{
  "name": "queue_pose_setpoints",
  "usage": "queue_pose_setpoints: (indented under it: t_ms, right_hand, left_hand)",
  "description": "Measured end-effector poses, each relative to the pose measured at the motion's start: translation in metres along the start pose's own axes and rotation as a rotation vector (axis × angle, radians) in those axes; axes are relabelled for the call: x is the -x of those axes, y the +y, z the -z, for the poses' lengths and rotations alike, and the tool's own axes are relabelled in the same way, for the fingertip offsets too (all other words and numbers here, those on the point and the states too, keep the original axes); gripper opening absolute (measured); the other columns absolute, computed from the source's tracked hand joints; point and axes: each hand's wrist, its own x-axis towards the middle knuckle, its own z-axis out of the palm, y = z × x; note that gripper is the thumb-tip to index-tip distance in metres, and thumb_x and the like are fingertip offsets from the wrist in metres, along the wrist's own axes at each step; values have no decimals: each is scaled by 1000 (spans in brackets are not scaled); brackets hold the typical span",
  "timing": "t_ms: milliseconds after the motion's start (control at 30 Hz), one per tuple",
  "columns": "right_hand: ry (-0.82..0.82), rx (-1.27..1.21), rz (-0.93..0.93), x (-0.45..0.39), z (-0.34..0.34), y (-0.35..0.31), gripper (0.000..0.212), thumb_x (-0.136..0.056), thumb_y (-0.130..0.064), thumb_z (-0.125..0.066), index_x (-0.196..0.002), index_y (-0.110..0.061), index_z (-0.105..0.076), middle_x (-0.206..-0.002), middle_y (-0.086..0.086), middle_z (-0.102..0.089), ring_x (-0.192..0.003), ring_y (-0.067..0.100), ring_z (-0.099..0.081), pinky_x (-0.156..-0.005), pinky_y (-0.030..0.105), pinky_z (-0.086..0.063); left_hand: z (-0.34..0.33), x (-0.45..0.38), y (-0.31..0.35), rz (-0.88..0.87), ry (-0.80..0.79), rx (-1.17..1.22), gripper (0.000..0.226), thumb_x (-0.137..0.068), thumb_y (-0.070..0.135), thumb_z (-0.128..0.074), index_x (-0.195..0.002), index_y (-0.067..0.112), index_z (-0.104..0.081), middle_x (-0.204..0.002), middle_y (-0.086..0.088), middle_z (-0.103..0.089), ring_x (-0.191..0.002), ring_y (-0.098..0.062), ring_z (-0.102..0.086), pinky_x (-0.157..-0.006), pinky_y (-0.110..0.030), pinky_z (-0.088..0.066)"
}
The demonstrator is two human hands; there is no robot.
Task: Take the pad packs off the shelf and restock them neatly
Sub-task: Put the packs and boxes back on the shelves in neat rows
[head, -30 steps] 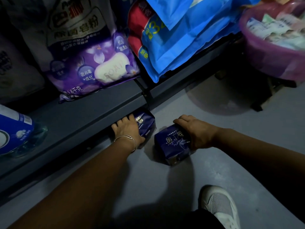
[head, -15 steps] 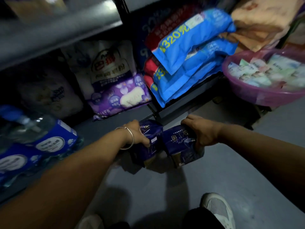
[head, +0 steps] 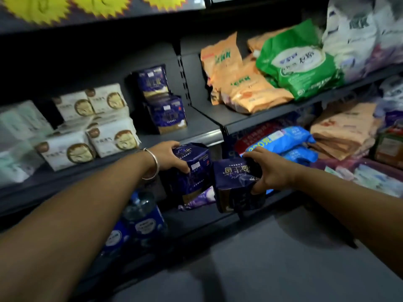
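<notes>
Two dark navy pad packs with gilt lettering, at frame centre, side by side and nearly touching: left pack (head: 192, 171) upright, right pack (head: 234, 184) tilted, print inverted. Two matching packs stacked on grey shelf (head: 202, 129), centre above: lower (head: 169, 115), upper (head: 152, 80).

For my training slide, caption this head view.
Left hand and right hand each hold a navy pad pack below matching shelved packs.
</notes>
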Motion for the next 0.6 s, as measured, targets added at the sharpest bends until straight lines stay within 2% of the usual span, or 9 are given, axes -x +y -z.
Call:
queue_pose_setpoints:
  t_ms: [133,267,400,600]
  right_hand:
    - [119,-25,44,-7,40,-35,93,-52,-17,-90,-133,-6,-46,-114,7,-44,-108,23,-50,-91,22,-38]
    - [189,-80,49,-20,69,-57,95,-56,-20,-89,-137,-7,-42,-112,0,-35,-109,19,-47,-89,19,-36]
    - [270,-93,55,-37,79,-71,92,-56,-18,-88,-135,-5,-44,-110,1,-36,-104,18,-46,-85,24,-40]
    - [333,-28,34,-68,82,-82,95,-57,-23,-87,-138,-5,-41,-119,9,-42,-110,26,-47,-94,32,-42]
  left_hand:
    - [51,17,19,-50,98,52,78,-69,9,-79,-138,12,-43,-125,-4,-54,-101,-18,-54,-85,-26,-44]
    - [90,19,26,-69,179,127,83,-67,10,-80,-140,15,-40,-132,-9,-51,-107,-24,-54,-92,-33,-48]
    - [112,13,29,-99,226,153,81,-68,10,-80,-139,17,-42,-133,-9,-50,-102,-22,-53,-85,-31,-48]
    - [121,-8,31,-150,265,75,80,-70,9,-78,-140,18,-41,-137,-7,-48,-101,-16,-49,-80,-26,-42]
